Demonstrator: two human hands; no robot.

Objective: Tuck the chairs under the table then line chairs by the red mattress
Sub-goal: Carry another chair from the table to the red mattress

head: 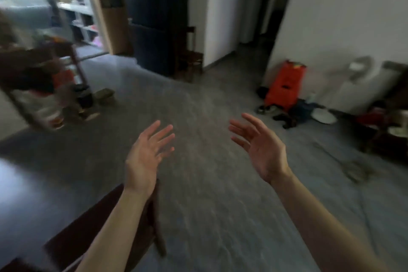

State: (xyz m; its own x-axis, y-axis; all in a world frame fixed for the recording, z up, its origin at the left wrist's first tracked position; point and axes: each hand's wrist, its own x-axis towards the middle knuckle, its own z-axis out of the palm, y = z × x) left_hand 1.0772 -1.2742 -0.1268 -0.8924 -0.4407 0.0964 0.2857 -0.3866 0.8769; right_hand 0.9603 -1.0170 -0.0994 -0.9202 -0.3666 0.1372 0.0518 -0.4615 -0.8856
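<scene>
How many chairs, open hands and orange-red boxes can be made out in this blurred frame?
Dark wooden chairs: 2, one below the left forearm, one by the far wall corner
Open hands: 2, left hand, right hand
Orange-red boxes: 1
Total: 5

Dark, smooth wood makes up the chair (99,223) at lower left, the floor (209,183) looks like matt grey stone, and the walls (342,17) are plain matt white.

Two hands show — the left hand (146,157) and the right hand (259,147), both empty with fingers spread. Two dark wooden chairs — one chair (92,225) below the left forearm, another chair (189,55) by the far wall. One orange box (284,86).
</scene>
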